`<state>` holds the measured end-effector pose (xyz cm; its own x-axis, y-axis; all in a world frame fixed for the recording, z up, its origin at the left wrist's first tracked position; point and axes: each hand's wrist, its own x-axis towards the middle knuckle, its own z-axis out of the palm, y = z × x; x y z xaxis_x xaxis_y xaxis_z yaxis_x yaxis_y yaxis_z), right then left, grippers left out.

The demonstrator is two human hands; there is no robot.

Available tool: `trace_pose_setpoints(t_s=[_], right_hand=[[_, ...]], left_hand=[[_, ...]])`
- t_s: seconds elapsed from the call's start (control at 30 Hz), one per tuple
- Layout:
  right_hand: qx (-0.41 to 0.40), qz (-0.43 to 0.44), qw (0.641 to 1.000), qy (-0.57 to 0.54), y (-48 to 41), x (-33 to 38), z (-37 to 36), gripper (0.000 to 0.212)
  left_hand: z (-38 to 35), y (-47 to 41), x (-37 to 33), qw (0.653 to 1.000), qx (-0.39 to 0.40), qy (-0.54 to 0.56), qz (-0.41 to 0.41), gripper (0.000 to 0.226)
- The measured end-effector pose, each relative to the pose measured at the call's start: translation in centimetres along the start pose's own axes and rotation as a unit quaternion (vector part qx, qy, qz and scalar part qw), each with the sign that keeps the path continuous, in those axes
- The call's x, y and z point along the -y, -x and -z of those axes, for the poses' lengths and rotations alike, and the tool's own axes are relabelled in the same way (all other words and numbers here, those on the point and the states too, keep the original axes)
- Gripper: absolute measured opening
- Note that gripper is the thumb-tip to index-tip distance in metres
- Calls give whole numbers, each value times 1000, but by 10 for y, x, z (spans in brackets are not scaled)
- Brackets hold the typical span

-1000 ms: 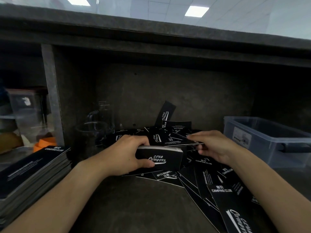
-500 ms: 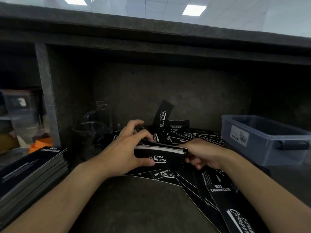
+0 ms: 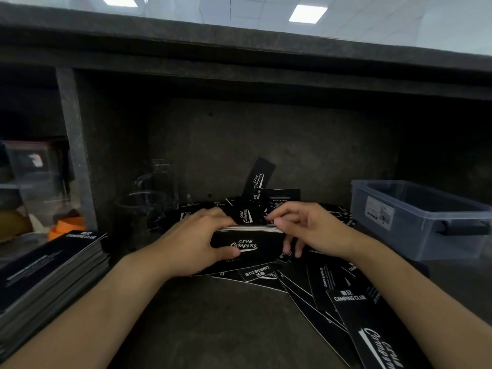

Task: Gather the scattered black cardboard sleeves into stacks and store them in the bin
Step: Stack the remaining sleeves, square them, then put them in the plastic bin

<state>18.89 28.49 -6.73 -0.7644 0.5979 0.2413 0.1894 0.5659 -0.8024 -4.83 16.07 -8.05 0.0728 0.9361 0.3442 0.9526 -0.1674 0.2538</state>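
My left hand grips a thick stack of black cardboard sleeves printed "Camping Club", thumb on its front face and fingers over its top edge. Just right of the stack, my right hand has its fingers loosely curled, the fingertips at the stack's right end; I cannot make out a sleeve in it. Loose black sleeves lie scattered behind and to the right of the stack, reaching the near right corner. A translucent blue bin with a dark handle stands at the right.
A tall pile of black sleeves or booklets lies at the left edge. Glass jars stand at the back left beside a grey post. An orange object sits behind the pile. A dark shelf overhangs the recess.
My right hand has lifted from the stack's right side to its top right end, fingers spread more. My left hand's fingers have closed down over the stack's top edge.
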Motion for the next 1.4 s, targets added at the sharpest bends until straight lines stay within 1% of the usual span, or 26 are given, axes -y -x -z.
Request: trace_pose_setpoints(t_s=[0.1,0.17,0.23,0.3,0.37,0.4,0.47,0.5,0.53,0.57,0.63,0.73,0.77,0.8,0.9,0.97,1.03,1.07,1.1,1.17,1.2,1.23,1.27,1.3,1.37,1.4], right_hand=[[-44,21,999,-7,-1,0,3,14],[-63,34,997,19,1,2,4,8],[-79,37,994,62,1,3,2,2],[-103,44,985,133,1,5,0,4],[-158,52,963,210,-2,4,4,6],[-204,45,950,230,-5,0,11,6],[-308,-3,928,211,-9,-10,27,9],[-347,-41,922,168,-10,-15,34,12],[-365,-84,922,99,-12,-19,39,16],[-356,-127,926,14,-12,-21,39,18],[-279,-196,932,-121,-12,-22,31,14],[-144,-246,950,-125,-10,-15,9,9],[-117,-250,954,-119,-10,-11,1,10],[-100,-250,957,-106,-11,-7,-6,11],[-85,-252,963,-41,-12,-1,-20,15],[-93,-259,960,-52,-11,1,-20,22],[-96,-242,962,-79,-7,6,-17,38],[-92,-223,968,-64,-3,10,-16,52],[-82,-200,976,-8,0,13,-13,66],[-50,-134,982,125,5,16,-9,87],[-27,-97,985,138,7,16,-6,93],[-8,-67,992,107,8,15,-4,95],[8,-41,996,76,9,15,-4,94],[20,-17,998,62,9,14,-6,85],[19,27,994,99,5,10,-12,51],[13,45,989,137,2,8,-15,34]], left_hand=[[2,-1,-5,995,8,-100,25,65],[2,0,-6,993,16,-116,28,70],[3,1,-7,993,28,-111,29,67],[4,2,-7,995,31,-90,37,55],[4,2,-6,997,25,-66,43,47],[4,2,-6,997,24,-59,44,45],[4,2,-5,997,22,-56,38,38],[4,2,-4,998,21,-55,32,35],[4,2,-4,998,20,-52,28,34],[3,2,-4,998,18,-50,22,36],[1,2,-3,999,4,-32,14,47],[-1,3,-5,999,-15,40,6,83],[-2,2,-5,998,-11,54,-3,92],[-2,2,-7,998,-6,61,-13,94],[-3,2,-8,998,-2,66,-1,80],[-1,3,-10,996,-15,86,11,71],[1,2,-13,993,-38,116,-1,54],[1,3,-14,990,-47,133,-5,43],[1,2,-15,988,-51,147,0,35],[0,1,-14,984,-57,169,25,31],[-2,0,-11,983,-54,171,38,32],[-3,-1,-7,983,-39,170,53,34],[-4,-2,-4,982,-21,175,67,35],[-5,-2,-1,980,-5,182,79,36],[-6,-1,-1,981,0,174,85,40],[-5,-1,-2,986,-19,147,76,47]])
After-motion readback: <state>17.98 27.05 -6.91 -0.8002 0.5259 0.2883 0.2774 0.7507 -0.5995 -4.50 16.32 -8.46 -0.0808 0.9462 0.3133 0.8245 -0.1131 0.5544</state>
